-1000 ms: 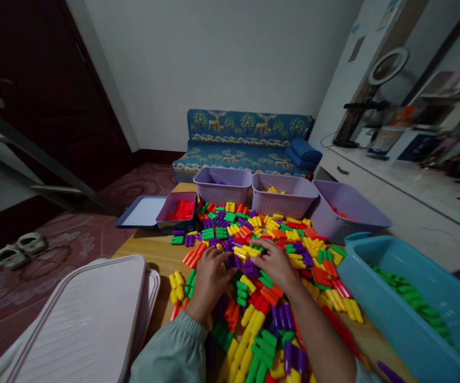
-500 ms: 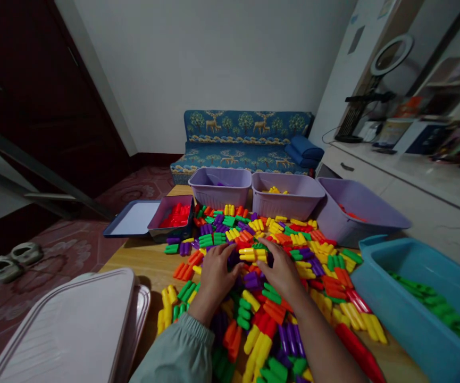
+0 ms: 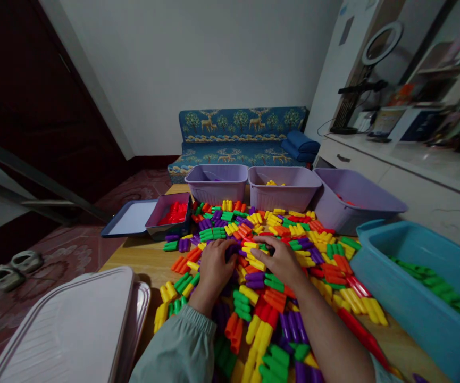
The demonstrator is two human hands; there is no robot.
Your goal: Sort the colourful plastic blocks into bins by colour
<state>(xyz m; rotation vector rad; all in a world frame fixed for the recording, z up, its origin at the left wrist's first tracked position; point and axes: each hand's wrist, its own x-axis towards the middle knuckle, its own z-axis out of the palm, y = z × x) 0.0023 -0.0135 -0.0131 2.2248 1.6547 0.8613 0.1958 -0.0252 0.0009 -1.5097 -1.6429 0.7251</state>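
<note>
A big heap of bullet-shaped plastic blocks (image 3: 277, 266) in yellow, green, purple, orange and red covers the wooden table (image 3: 142, 255). My left hand (image 3: 214, 268) lies on the heap with fingers curled down onto purple blocks (image 3: 232, 249). My right hand (image 3: 281, 260) is beside it, its fingertips touching yellow blocks (image 3: 253, 250). Whether either hand has actually gripped a block is hidden by the fingers.
Three lilac bins (image 3: 216, 181) (image 3: 283, 186) (image 3: 357, 199) line the far edge. A small box of red blocks (image 3: 172, 213) sits on a blue tray (image 3: 128, 218) at left. A blue tub of green blocks (image 3: 421, 276) is right, a pink lid (image 3: 70, 324) near left.
Both hands shifted a little over the heap, staying close together at its middle. The camera tilted slightly, so the view moved.
</note>
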